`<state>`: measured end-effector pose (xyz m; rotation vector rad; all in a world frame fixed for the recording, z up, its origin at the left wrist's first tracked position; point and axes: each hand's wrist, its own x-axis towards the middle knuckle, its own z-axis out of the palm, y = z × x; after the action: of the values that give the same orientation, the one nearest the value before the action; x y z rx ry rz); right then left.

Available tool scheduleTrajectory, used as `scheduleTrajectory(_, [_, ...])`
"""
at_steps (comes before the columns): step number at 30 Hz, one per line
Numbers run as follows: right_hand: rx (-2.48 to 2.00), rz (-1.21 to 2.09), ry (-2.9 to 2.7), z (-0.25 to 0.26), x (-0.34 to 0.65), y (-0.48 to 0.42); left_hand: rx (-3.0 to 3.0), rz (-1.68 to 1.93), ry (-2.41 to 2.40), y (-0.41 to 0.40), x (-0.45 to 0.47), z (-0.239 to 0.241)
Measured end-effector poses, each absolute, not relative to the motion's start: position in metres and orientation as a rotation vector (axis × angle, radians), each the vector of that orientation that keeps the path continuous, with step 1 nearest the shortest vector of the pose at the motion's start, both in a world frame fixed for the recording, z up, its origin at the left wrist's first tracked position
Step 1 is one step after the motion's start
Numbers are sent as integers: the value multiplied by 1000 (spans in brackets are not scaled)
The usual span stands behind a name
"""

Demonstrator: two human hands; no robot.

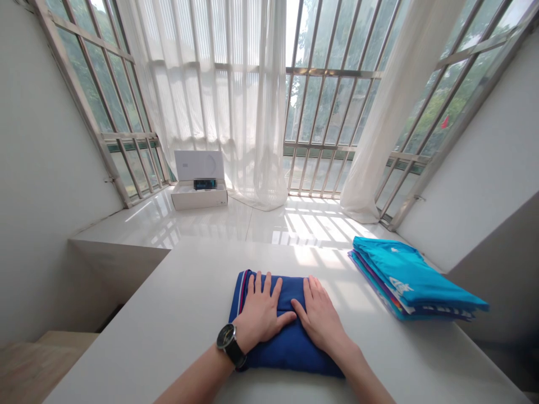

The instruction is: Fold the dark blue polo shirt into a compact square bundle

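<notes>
White box, lid up, far left, left hand beside a black-strapped watch, grip spread flat on folded blue garment, near front edge of tabletop, right hand on it, grip likewise flat, turquoise-topped clothing stack by right edge.

I could read no word, brand or number. The turquoise shirt topping the folded pile bore a white emblem and a smaller white mark, both illegible to me; tiny print on the white box's front was too small.
</notes>
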<state>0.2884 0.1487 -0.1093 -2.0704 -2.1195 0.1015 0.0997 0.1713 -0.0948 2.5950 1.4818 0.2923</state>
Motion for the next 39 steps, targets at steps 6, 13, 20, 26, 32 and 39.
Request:
scheduleTrajectory(6, [-2089, 111, -2132, -108, 288, 148, 2619, 288, 1473, 170, 99, -92])
scheduleTrajectory(13, [-2102, 111, -2133, -105, 287, 147, 2660, 276, 1478, 169, 99, -92])
scheduleTrajectory(20, [-2110, 136, -2138, -102, 287, 147, 2683, 284, 1487, 170, 99, -95])
scheduleTrajectory(26, [-2095, 143, -2121, -104, 287, 147, 2686, 294, 1477, 170, 98, -98])
scheduleTrajectory(32, [-2075, 112, -2115, -107, 288, 148, 2677, 286, 1477, 171, 98, -96])
scheduleTrajectory(39, [-2093, 107, -2131, -107, 288, 148, 2663, 290, 1469, 170, 99, -94])
